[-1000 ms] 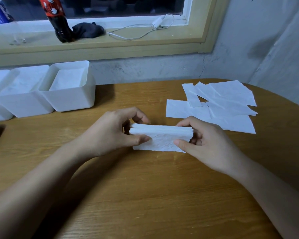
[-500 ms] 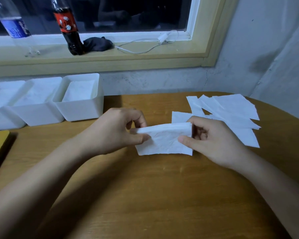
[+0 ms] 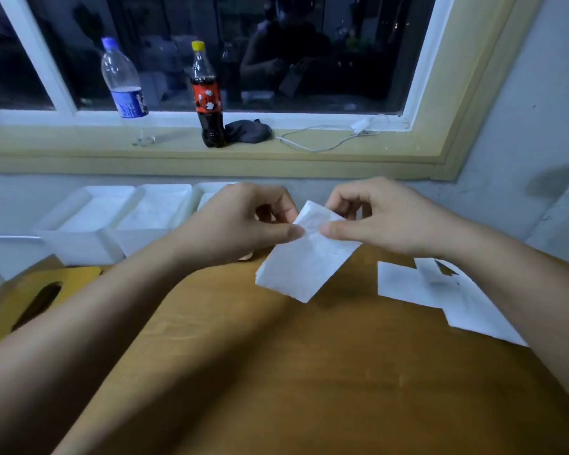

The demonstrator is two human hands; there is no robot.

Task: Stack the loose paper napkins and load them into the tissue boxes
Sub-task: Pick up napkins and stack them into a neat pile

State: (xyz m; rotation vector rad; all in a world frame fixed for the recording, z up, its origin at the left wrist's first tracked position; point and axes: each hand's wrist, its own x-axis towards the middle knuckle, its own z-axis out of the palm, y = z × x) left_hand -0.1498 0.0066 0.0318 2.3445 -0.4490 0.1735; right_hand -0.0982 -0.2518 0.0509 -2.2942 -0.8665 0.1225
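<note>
Head view. Three white tissue boxes in a row at the back left of the bench, tops open. Insides look white; the two leftmost seem to hold flat paper, hard to separate from the plastic. The third box is mostly hidden behind the left hand. On the window sill stand a clear water bottle with a blue label and a cola bottle with dark drink, both capped and upright.

Both hands are raised over the bench middle, forearms coming in from the bottom corners. The napkin stack is held between them, off the bench and tilted, lower corner pointing down. Left grip: thumb and fingers pinch the stack's upper left edge. Right hand grip: thumb on the front face, curled fingers behind the top edge, closed on the stack.

Loose napkins lie flat on the bench at right, partly under the right forearm. A yellow lid with a dark slot lies at left, just in front of the boxes.
</note>
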